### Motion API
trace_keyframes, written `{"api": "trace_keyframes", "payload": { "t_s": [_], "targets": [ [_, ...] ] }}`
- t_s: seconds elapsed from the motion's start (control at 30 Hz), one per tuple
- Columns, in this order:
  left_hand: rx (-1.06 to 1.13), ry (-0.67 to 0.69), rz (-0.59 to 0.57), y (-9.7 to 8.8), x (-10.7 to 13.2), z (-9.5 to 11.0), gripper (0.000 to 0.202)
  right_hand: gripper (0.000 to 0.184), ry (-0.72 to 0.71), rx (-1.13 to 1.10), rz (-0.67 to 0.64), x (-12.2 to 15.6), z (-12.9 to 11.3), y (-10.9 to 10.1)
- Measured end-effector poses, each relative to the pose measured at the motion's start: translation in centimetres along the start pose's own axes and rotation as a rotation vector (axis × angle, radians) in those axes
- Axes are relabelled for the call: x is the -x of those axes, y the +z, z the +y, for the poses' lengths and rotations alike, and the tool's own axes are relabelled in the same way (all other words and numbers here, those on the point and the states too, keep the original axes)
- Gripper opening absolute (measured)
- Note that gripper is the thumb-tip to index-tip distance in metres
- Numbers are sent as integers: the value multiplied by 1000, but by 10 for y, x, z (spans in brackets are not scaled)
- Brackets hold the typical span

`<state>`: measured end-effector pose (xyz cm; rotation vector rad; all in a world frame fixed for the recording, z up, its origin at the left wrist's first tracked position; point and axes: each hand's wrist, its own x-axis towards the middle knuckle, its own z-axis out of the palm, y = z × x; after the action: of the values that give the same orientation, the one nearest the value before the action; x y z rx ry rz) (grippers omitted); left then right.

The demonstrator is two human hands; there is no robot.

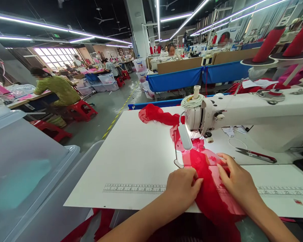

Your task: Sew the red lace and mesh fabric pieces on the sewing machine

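Note:
Red sheer fabric (204, 178) runs from under the head of a white sewing machine (232, 112) toward me and hangs over the table's front edge. My left hand (183, 186) is closed on the bunched left side of this fabric, thumb against curled fingers. On the right, my right hand (234, 173) presses on the lighter, flatter part, its fingers bent and thumb apart from the index finger. The needle area is lit and partly hidden by a white lamp (185, 137). Behind it, more gathered red fabric trails to the table's far left.
Thread snips (257, 155) lie right of the fabric. A ruler strip (133, 189) crosses the white tabletop (111, 151). Red thread cones (269, 43) stand at upper right. Clear plastic bins (47, 174) flank the table on the left. A person in green (57, 87) sits beyond.

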<state>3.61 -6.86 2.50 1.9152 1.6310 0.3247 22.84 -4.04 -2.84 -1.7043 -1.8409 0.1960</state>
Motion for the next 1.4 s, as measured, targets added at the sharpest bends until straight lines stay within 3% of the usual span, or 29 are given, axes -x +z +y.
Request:
{"api": "trace_keyframes", "payload": {
  "t_s": [0.13, 0.27, 0.33, 0.4, 0.5, 0.57, 0.63, 0.8, 0.9, 1.0, 1.17, 1.23, 1.3, 1.37, 1.4],
  "targets": [
    [253, -7, -45, 0, -2, 7, 32, 37, 54, -109, 0, 4, 4, 2],
    [872, 57, -61, 8, -3, 14, 30, 39, 184, -325, -46, 3, -4, -7],
    [1213, -7, -115, 12, -3, 18, 43, 44, 338, -584, -156, 4, -13, -15],
    [1479, -74, -158, 15, -3, 24, 56, 50, 537, -916, -354, 6, -25, -23],
    [1622, -80, -142, 13, -2, 32, 61, 43, 750, -1318, -665, 10, -40, -27],
    [1634, -82, -131, 9, -1, 34, 61, 38, 797, -1479, -754, 10, -46, -24],
    [1590, -89, -107, 4, 2, 31, 62, 40, 806, -1532, -763, 8, -47, -22],
    [1294, -71, -124, -2, 11, 4, 48, 39, 720, -1333, -593, 0, -34, -32],
    [1161, -80, -132, 0, 17, -12, 37, 36, 487, -868, -392, 1, -16, -38],
    [1215, -150, -177, 5, 22, -19, 37, 32, 217, -308, -198, 3, 1, -34],
    [1269, -130, -210, 11, 26, -18, 47, 38, 111, 152, -122, 10, 3, -24],
    [1271, -137, -204, 11, 29, -17, 48, 39, 75, 124, -68, 16, -4, -28],
    [1290, -157, -234, 11, 32, -17, 49, 34, 51, -75, -56, 24, -9, -40],
    [1334, -163, -288, 12, 34, -15, 49, 30, 71, -314, -191, 33, -10, -58],
    [1356, -160, -310, 13, 35, -14, 49, 28, 82, -422, -326, 38, -7, -68]
  ]
}}
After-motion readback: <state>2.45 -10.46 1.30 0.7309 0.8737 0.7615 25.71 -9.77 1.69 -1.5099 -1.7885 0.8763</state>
